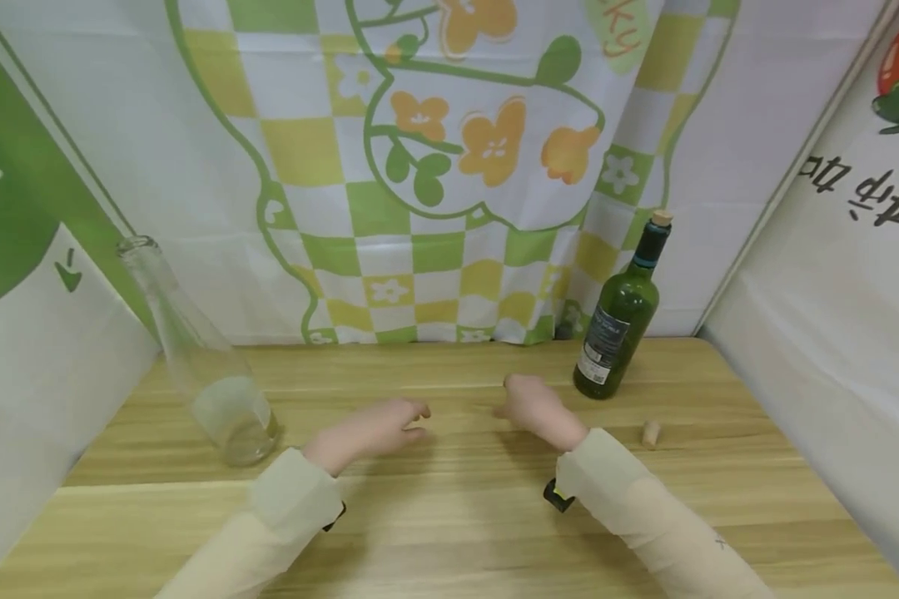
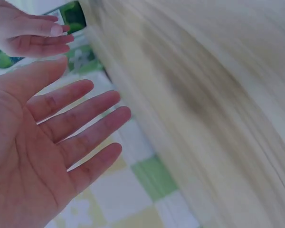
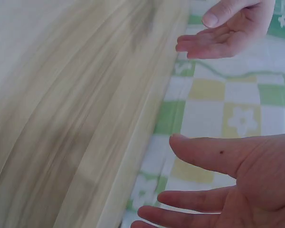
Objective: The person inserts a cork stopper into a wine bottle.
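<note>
With both hands bare and hovering over the table [image 1: 449, 541], we judge this a moment of readying; to work well from here, we would bring the right hand [image 1: 537, 406] at the green bottle [image 1: 616, 323] from its side, wrap the body below the shoulder, and leave the stopper [image 1: 663, 219] unbumped. We see the left hand [image 1: 378, 428] with fingers spread wide and thumb apart, holding nothing; the right, too, has thumb and fingers well parted on nothing. The green bottle stands near the right hand, between its one and two o'clock, with the loose cork [image 1: 650, 434] at about three, just beyond the sleeve [image 1: 629, 491]. The clear bottle [image 1: 213, 366] is between the left hand's nine and ten; we expect it to tip easily if brushed up high. Both bottles stand upright, long axes vertical, mouths up, though in the head view their necks lean outward, the green toward one o'clock, the clear toward eleven. We cannot tell whether the cork stands or lies.
</note>
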Tool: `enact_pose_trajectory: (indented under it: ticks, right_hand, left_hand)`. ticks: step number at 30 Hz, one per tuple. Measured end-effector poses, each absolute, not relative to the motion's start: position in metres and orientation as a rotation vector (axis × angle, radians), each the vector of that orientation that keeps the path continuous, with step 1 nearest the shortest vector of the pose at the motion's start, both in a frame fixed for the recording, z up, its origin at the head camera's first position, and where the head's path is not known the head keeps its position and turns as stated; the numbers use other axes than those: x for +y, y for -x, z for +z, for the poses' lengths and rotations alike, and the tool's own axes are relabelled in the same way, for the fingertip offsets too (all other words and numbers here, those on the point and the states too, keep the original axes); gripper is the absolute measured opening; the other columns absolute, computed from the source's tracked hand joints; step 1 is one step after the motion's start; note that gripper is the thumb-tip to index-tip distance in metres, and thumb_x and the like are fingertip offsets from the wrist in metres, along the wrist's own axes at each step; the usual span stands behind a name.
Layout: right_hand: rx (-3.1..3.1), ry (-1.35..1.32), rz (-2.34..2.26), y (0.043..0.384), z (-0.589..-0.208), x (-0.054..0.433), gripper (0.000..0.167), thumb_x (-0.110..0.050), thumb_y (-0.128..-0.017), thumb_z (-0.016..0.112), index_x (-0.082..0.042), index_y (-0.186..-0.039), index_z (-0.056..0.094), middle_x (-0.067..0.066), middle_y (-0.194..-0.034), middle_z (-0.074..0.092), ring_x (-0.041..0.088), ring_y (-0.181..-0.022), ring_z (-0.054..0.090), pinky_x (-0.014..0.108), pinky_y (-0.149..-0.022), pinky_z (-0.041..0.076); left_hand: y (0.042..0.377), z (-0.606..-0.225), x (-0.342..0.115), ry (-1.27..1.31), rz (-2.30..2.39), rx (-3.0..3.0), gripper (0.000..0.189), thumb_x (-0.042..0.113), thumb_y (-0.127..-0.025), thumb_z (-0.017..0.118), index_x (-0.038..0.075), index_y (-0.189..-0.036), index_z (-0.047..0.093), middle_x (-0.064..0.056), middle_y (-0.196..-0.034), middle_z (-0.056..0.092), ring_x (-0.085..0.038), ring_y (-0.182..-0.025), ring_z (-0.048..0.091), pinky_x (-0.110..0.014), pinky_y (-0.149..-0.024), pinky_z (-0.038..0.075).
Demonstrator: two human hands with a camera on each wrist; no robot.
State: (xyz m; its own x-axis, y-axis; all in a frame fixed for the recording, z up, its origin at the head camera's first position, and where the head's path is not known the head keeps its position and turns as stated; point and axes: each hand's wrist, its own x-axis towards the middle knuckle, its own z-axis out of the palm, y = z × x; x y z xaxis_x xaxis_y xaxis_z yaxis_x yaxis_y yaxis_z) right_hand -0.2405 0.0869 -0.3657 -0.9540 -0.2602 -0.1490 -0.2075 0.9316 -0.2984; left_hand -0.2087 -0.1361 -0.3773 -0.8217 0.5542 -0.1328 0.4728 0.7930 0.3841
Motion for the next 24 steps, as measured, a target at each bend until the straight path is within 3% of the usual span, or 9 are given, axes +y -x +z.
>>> enact_pose_trajectory:
  ticks: [9, 13, 17, 24]
  right_hand:
    - [2.851, 0.505, -0.525, 0.229, -0.360, 0.032, 0.061, -0.035, -0.077, 0.072, 0.002, -0.122, 0.051, 0.015, -0.103, 0.063, 0.019, -0.072, 0.060, 0.034, -0.064, 0.050]
    - [2.874, 0.592, -0.609, 0.224, -0.353, 0.008, 0.065, -0.037, -0.078, 0.071, 0.000, -0.127, 0.048, 0.013, -0.112, 0.061, 0.022, -0.085, 0.062, 0.034, -0.070, 0.051]
    - [2.864, 0.772, -0.721, 0.221, -0.349, -0.012, 0.065, -0.038, -0.081, 0.068, -0.003, -0.131, 0.045, 0.012, -0.130, 0.050, 0.026, -0.114, 0.050, 0.038, -0.091, 0.043]
    - [2.755, 1.085, -0.932, 0.221, -0.344, -0.044, 0.066, -0.037, -0.084, 0.064, -0.005, -0.136, 0.039, 0.009, -0.137, 0.042, 0.022, -0.125, 0.039, 0.035, -0.102, 0.033]
  left_hand:
    - [0.184, -0.356, -0.182, -0.687, 0.566, 2.807, 0.033, 0.020, -0.092, 0.055, 0.000, -0.118, 0.054, -0.016, -0.116, 0.057, -0.031, -0.106, 0.054, -0.044, -0.087, 0.044]
    - [0.171, -0.347, -0.202, -0.642, 0.601, 2.845, 0.037, 0.026, -0.093, 0.053, 0.002, -0.121, 0.053, -0.014, -0.119, 0.057, -0.031, -0.108, 0.053, -0.046, -0.087, 0.044]
    - [0.159, -0.337, -0.220, -0.633, 0.618, 2.896, 0.039, 0.024, -0.093, 0.052, -0.001, -0.122, 0.052, -0.017, -0.120, 0.056, -0.034, -0.108, 0.053, -0.048, -0.087, 0.044]
    - [0.135, -0.310, -0.250, -0.642, 0.688, 2.999, 0.041, 0.025, -0.094, 0.052, -0.005, -0.121, 0.051, -0.022, -0.120, 0.055, -0.034, -0.097, 0.059, -0.048, -0.081, 0.047]
